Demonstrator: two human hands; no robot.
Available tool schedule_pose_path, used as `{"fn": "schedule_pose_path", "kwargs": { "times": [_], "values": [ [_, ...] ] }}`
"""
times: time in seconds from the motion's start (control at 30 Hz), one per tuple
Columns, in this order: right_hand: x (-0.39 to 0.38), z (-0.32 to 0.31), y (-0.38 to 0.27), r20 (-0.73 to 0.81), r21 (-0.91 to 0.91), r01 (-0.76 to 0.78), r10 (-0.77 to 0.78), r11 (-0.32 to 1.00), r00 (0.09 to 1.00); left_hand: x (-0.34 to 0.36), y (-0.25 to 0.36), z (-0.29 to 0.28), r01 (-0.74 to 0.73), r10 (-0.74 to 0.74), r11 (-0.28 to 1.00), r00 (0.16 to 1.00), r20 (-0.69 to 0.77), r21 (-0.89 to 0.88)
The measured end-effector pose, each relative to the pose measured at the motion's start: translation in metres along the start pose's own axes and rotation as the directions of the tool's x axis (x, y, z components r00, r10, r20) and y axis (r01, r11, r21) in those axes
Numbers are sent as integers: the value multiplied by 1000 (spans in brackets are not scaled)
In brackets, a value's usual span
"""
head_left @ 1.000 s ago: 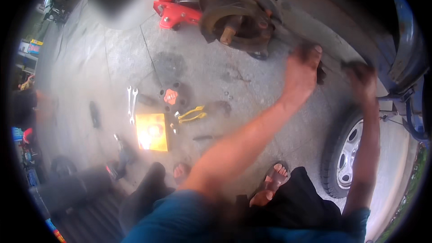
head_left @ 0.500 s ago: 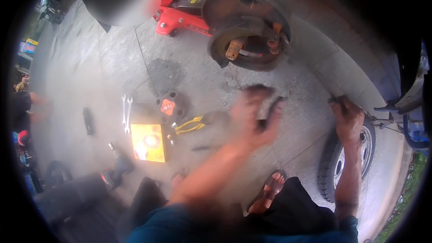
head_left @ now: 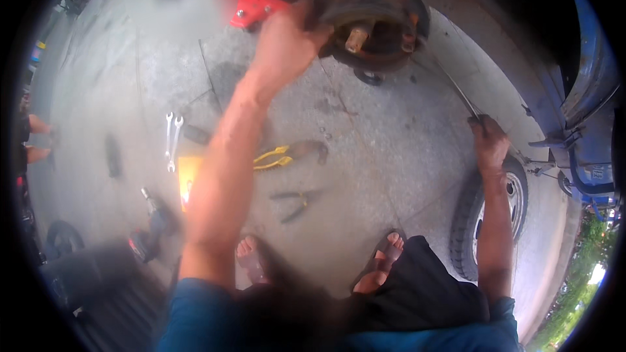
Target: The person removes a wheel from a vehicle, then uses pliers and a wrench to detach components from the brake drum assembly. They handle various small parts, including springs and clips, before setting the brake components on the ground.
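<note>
A round, rusty drum brake assembly (head_left: pixel 372 55) with a hub stub at its centre sits at the top, beside a red floor jack (head_left: pixel 253 8). My left hand (head_left: pixel 290 42) is closed around its left edge, slightly blurred, its fingertips partly hidden behind the edge. My right hand (head_left: pixel 490 143) grips the dark handle of a long screwdriver (head_left: pixel 464 96). The thin shaft slants up and left toward the brake's right side; its tip is too unclear to place. Yellow-handled pliers (head_left: pixel 272 158) and dark-handled pliers (head_left: pixel 297 203) lie on the floor below.
Two wrenches (head_left: pixel 173 142) lie left of an orange box (head_left: pixel 188 176), partly covered by my left forearm. A power tool (head_left: pixel 149 238) is at lower left. A wheel with tyre (head_left: pixel 473 218) stands by my right forearm. Blue vehicle bodywork (head_left: pixel 577 150) borders the right. Another person's hands (head_left: pixel 39 137) show at far left.
My left hand has moved up and left from mid-floor to the brake's edge. My right hand has risen slightly, still holding the screwdriver. The view has shifted, and my left forearm now covers the hub cap.
</note>
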State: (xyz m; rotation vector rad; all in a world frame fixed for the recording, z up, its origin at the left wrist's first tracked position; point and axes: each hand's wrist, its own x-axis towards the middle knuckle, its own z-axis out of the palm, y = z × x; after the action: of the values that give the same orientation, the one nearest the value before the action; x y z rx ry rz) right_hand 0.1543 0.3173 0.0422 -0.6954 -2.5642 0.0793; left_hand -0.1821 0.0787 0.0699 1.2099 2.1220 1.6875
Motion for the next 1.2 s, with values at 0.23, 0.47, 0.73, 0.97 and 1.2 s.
{"fn": "schedule_pose_path", "kwargs": {
  "times": [0.23, 0.47, 0.73, 0.97, 1.2],
  "values": [
    [-46, 64, 2, 243, -18, -238, 235, 971, 941, 10, 32, -21, -236, 139, 708, 971, 196, 666],
    [-107, 84, -31, 102, -245, 39, -15, 969, 995, -9, -15, 18, -57, 33, 959, 995, 91, 276],
    [67, 81, -169, 434, 729, -520, 286, 445, 854, 29, 30, -22, -107, 6, 879, 977, 213, 464],
    [68, 79, -150, 269, 518, -466, 381, 718, 885, 19, 23, -1, -121, -69, 793, 956, 285, 597],
    [68, 78, -177, 425, 745, -591, 463, 309, 778, 34, 82, 3, -311, 58, 666, 928, 368, 678]
  ]
}}
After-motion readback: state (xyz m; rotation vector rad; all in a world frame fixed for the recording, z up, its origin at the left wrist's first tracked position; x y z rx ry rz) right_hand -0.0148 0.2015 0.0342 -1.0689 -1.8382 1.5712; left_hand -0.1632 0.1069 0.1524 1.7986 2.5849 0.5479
